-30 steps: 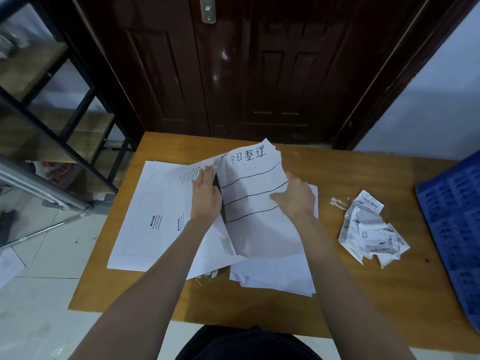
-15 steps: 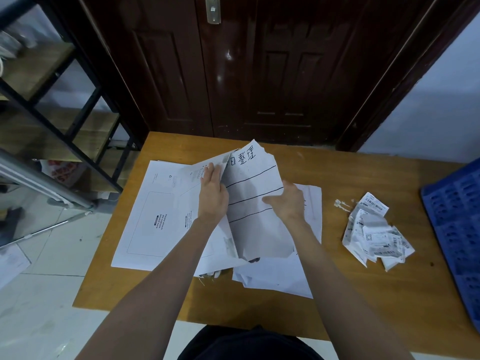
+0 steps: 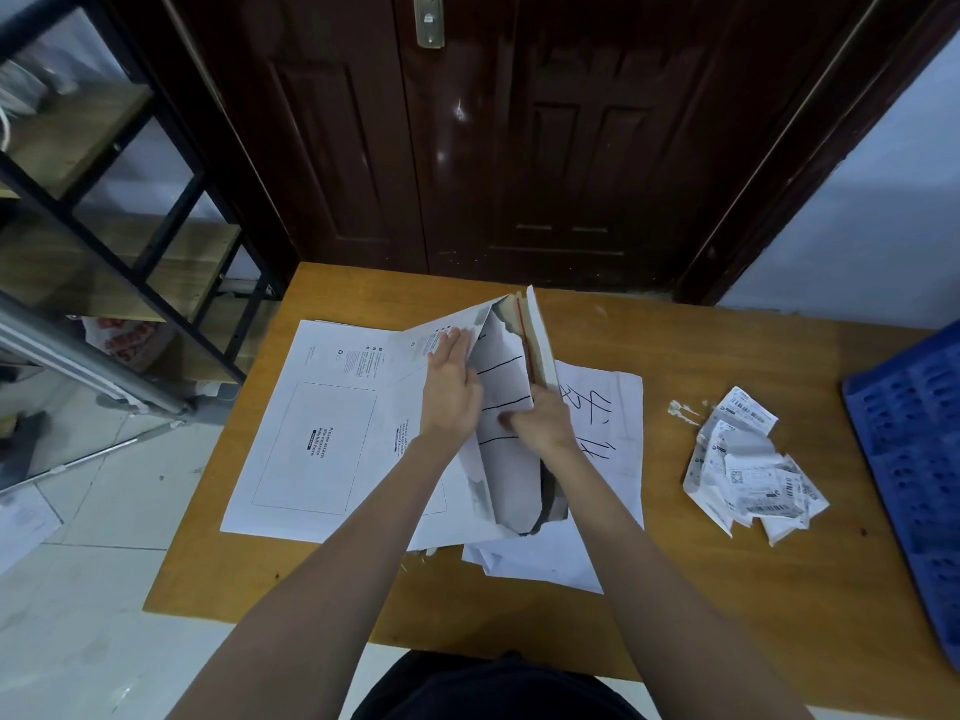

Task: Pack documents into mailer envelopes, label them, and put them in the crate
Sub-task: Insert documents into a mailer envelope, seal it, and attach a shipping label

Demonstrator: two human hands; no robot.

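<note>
While both hands work a document into a mailer envelope

Left hand lies flat, fingers straight, holding the stiff envelope's mouth wide; just right of them the right hand pinches the lined sheet, thin and floppy, best held near its trailing edge. Further right on the tabletop lie crumpled labels, then the blue crate.

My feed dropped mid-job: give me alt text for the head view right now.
Both hands work a lined document into an open mailer envelope on a wooden table: left hand flat on the flap, right hand gripping the sheet. Crumpled labels and a blue crate lie right.
</note>
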